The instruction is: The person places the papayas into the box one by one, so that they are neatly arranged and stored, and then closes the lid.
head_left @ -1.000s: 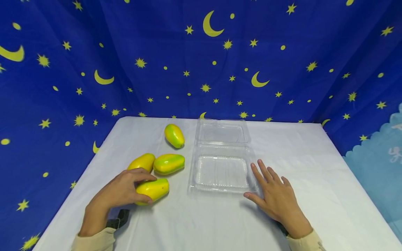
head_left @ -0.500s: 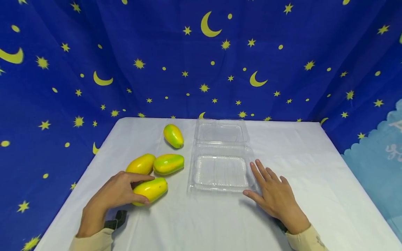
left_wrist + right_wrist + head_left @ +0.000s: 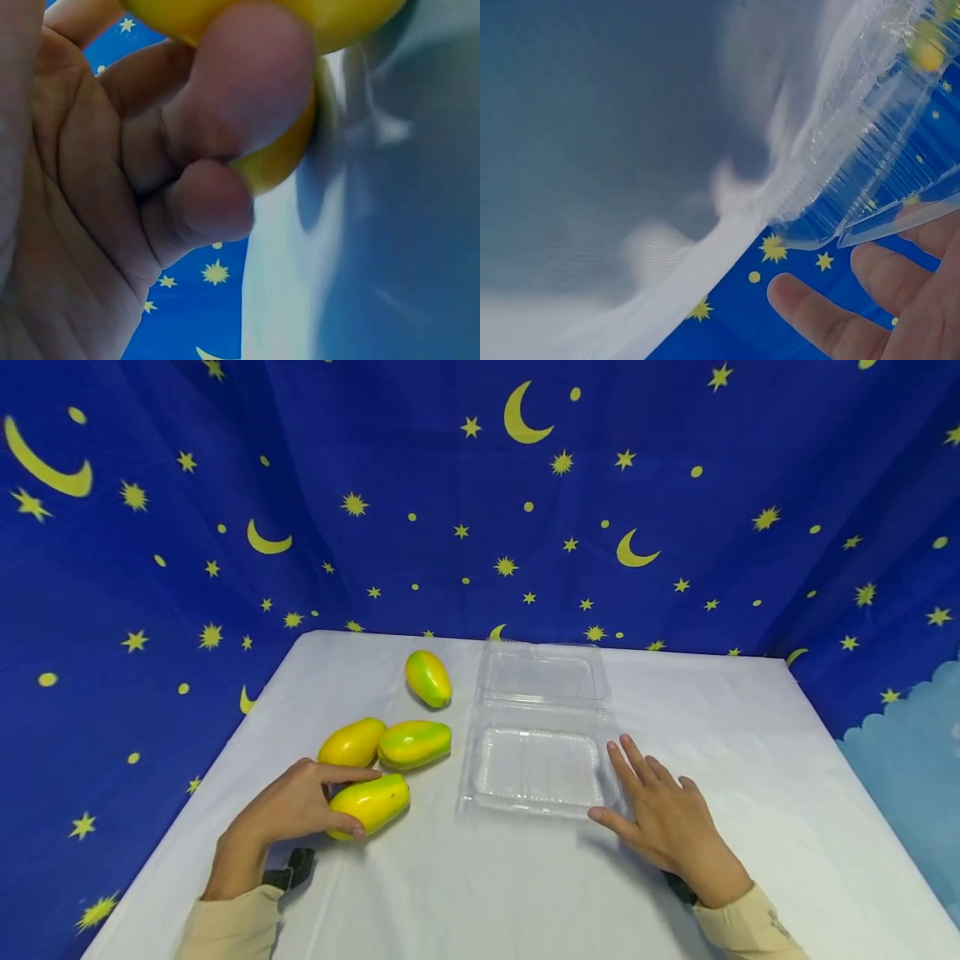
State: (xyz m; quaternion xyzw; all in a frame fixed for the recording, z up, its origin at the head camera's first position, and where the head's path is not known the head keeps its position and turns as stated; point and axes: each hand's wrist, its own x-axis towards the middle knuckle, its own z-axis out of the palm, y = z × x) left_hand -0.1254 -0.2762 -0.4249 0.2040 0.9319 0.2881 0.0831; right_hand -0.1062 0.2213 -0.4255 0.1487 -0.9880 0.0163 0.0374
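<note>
My left hand [image 3: 288, 803] holds a yellow-green papaya [image 3: 377, 802] on the table, thumb on its near side and index finger over the far side. In the left wrist view, curled fingers lie against yellow fruit [image 3: 281, 161]. Just behind the held one are a yellower papaya [image 3: 351, 742] and a greener papaya [image 3: 415, 745]. Another papaya [image 3: 428, 678] lies farther back. A clear plastic clamshell box [image 3: 540, 768] lies unfolded at centre, its lid [image 3: 543, 677] toward the back. Fingers spread, my right hand [image 3: 670, 817] is at the box's right edge; contact is unclear.
A white cloth [image 3: 480, 893] covers the table. Behind and beside it hangs a blue curtain [image 3: 450, 468] with yellow moons and stars. At the far right a light blue panel [image 3: 907, 768] shows.
The head view has shifted slightly, so everything sits a little farther right in it. Both hands keep nearly the same places, the left still holding the papaya.
</note>
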